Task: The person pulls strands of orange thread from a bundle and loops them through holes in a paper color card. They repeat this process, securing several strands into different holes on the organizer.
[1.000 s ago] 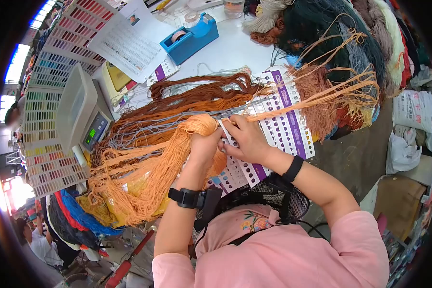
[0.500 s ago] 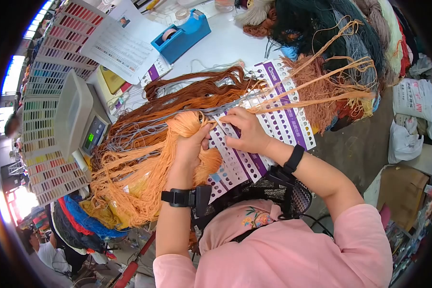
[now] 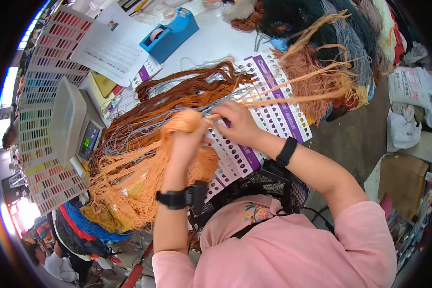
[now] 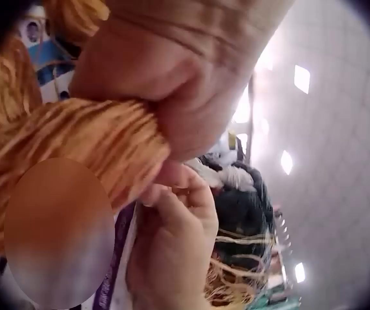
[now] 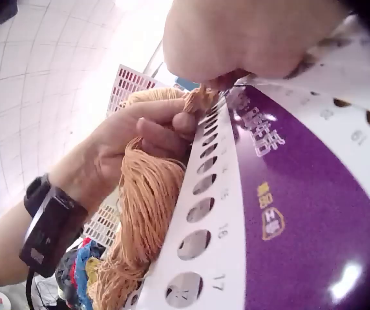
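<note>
- Peach skein [image 3: 180,121]: just L of ctr of head frame, bunched at the L hand, tail spreading toward lower L.
- L hand [image 3: 183,146]: fingers curled round the skein, firm hold; not open.
- R hand [image 3: 237,124]: fingers bent, thumb + index pinching a bit of the same yarn right beside the L hand; exact fingertip contact partly hidden.
- Hole-punched card [image 5: 275,181]: white w/ purple band, beneath R hand; in R wrist view its row of holes ran down mid-frame, edge close to the yarn.
- Loose peach strands [image 3: 307,99]: from nr R hand across to R of frame, over the cards.
- Brown yarn [image 3: 177,82] + grey threads [image 3: 153,120]: upper L of ctr, w/ grey ones close to the peach.
- Further out: scale [image 3: 89,139] at L, tape dispenser [image 3: 170,36] top ctr-L, printed sheet [image 3: 108,50] upper L, dark yarn heap [image 3: 297,26] upper R.
- Risks (my judgement): snagging or mixing colours, b/c peach lay so nr grey; tearing a hole if yarn got pulled hard vs card edge; skein unravelling if L hand loosened; long strands knotting if dragged thru the R-side heap.
</note>
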Motion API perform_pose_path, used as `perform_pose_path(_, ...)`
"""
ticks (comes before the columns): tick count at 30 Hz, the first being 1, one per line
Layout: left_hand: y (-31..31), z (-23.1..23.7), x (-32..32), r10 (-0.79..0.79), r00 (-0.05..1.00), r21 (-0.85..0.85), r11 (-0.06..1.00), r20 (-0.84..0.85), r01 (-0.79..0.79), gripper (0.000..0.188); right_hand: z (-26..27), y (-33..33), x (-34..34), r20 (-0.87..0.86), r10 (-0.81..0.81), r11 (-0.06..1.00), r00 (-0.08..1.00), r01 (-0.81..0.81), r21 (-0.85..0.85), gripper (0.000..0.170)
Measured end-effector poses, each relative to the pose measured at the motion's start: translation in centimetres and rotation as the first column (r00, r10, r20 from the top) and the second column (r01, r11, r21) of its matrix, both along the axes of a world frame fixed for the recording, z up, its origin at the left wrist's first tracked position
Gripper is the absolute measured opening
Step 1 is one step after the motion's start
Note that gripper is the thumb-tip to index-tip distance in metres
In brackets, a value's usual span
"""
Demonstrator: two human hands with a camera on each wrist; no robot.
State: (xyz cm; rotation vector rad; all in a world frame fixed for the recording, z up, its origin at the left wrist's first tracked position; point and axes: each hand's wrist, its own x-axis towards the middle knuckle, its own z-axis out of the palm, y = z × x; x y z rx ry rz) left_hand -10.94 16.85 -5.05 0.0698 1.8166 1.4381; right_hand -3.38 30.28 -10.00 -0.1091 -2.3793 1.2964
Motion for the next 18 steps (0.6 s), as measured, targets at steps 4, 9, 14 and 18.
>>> perform_pose_path(4, -8.0, 2.0, -3.1, 0.169, 0.893, 0.104, 0.967, 0.418, -0.232, 0.015, 0.0, -0.7, -0.4, 0.094, -0.040, 0.986, 0.995, 0.024, 0.164, 0.034)
perform_pose_path(9, -17.6, 5.8, -6.0, 0.183, 0.884, 0.215, 0.930, 0.430, -0.297, 0.013, 0.4, -1.0, -0.5, 0.166, -0.056, 0.988, 0.985, 0.031, 0.149, 0.033)
perform_pose_path(14, -13.5, 8.9, -4.6, 0.369, 0.928, 0.108, 0.922, 0.044, -0.372, 0.017, 0.2, -1.6, -0.5, 0.151, -0.091, 0.976, 0.984, 0.059, 0.208, 0.032)
perform_pose_path(18, -14.3, 6.5, -4.5, 0.281, 0.935, 0.162, 0.934, 0.217, -0.318, 0.021, 0.0, -1.9, -0.5, 0.081, -0.126, 0.971, 0.989, 0.106, 0.215, 0.033)
